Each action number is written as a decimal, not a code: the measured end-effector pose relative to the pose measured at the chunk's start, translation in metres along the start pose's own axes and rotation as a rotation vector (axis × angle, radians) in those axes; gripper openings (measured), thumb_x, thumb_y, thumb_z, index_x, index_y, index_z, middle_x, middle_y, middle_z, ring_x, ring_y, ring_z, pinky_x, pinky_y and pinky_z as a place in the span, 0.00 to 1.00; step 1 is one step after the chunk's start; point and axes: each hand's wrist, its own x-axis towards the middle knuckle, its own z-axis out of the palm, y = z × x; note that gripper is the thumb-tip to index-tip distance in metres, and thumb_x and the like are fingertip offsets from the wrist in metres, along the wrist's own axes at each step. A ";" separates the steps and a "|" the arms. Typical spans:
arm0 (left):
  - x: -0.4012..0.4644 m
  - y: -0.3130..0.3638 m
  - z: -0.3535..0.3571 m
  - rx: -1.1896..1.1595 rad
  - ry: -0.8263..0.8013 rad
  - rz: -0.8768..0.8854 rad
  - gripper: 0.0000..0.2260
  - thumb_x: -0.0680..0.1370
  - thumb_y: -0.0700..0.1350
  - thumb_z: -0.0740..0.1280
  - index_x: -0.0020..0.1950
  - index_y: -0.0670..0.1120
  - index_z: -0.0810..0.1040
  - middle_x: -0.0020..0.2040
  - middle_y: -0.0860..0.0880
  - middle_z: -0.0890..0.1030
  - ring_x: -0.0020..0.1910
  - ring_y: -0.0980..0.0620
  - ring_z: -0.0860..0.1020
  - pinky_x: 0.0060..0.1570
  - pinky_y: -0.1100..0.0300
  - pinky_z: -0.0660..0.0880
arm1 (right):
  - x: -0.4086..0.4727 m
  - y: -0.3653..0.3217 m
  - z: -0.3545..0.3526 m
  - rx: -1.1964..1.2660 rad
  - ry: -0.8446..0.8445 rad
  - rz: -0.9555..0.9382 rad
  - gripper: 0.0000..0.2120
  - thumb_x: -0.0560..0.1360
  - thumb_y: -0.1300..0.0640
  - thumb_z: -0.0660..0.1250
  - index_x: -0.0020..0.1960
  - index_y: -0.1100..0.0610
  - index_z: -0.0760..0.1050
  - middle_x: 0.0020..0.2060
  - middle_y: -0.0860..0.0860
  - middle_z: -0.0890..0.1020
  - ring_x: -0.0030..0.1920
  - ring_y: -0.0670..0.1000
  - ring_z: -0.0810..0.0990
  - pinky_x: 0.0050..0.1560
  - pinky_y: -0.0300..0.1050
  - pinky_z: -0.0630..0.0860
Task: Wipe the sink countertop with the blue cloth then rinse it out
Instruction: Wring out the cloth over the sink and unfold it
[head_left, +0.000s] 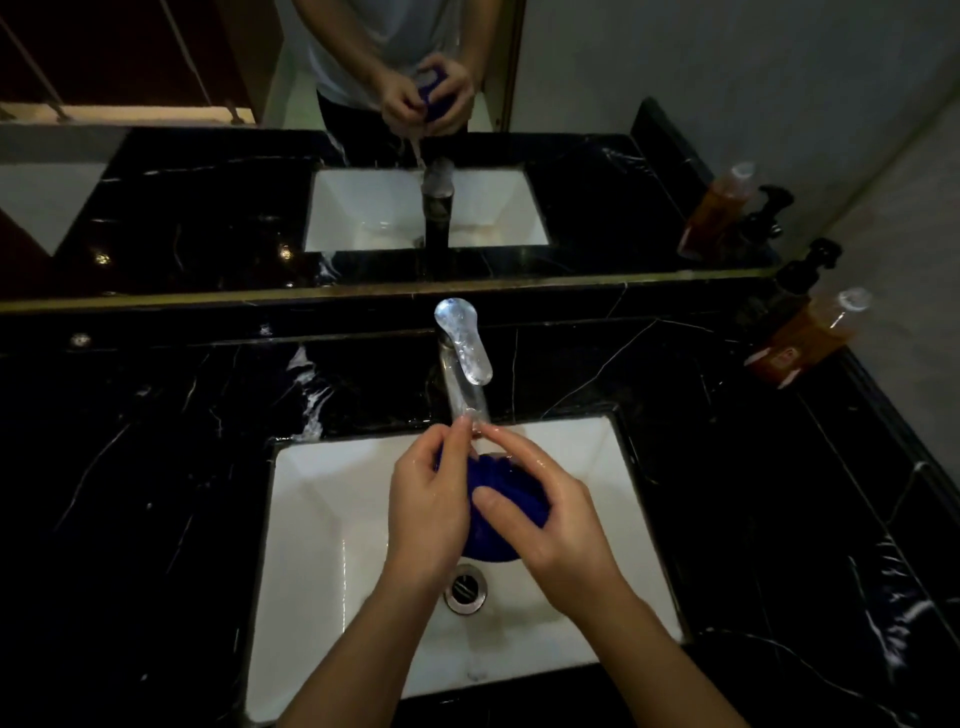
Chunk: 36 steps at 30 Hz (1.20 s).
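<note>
A bunched blue cloth (506, 493) is held over the white sink basin (322, 519), just under the spout of the chrome faucet (465, 364). My left hand (431, 504) grips its left side and my right hand (545, 514) grips its right side, thumb laid across the top. Both hands look wet. Most of the cloth is hidden between my palms. The black marble countertop (156, 467) surrounds the basin.
The metal drain (466, 588) lies below my hands. An orange liquid bottle (810, 338) and a dark pump bottle (802, 275) stand at the back right corner. A mirror (208, 182) runs along the back wall, reflecting the sink and my hands.
</note>
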 end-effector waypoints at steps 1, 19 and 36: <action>-0.002 0.001 0.000 -0.020 0.014 0.007 0.16 0.82 0.55 0.62 0.39 0.47 0.78 0.34 0.47 0.80 0.34 0.48 0.78 0.39 0.47 0.77 | 0.001 0.000 -0.001 -0.029 0.010 0.003 0.24 0.76 0.56 0.71 0.71 0.47 0.73 0.62 0.46 0.80 0.63 0.49 0.79 0.62 0.47 0.78; -0.010 -0.022 0.032 -0.039 0.212 -0.299 0.23 0.83 0.56 0.58 0.39 0.41 0.78 0.35 0.38 0.80 0.34 0.47 0.80 0.38 0.49 0.78 | 0.022 0.053 0.009 -0.368 0.115 -0.140 0.17 0.80 0.45 0.55 0.42 0.54 0.73 0.31 0.46 0.77 0.32 0.49 0.76 0.33 0.51 0.74; -0.012 -0.033 0.013 0.105 0.043 -0.136 0.15 0.82 0.40 0.59 0.36 0.46 0.73 0.30 0.53 0.75 0.31 0.55 0.73 0.31 0.59 0.71 | 0.019 0.035 0.004 -0.020 0.102 0.397 0.16 0.82 0.50 0.59 0.42 0.57 0.76 0.33 0.50 0.79 0.34 0.50 0.79 0.33 0.44 0.76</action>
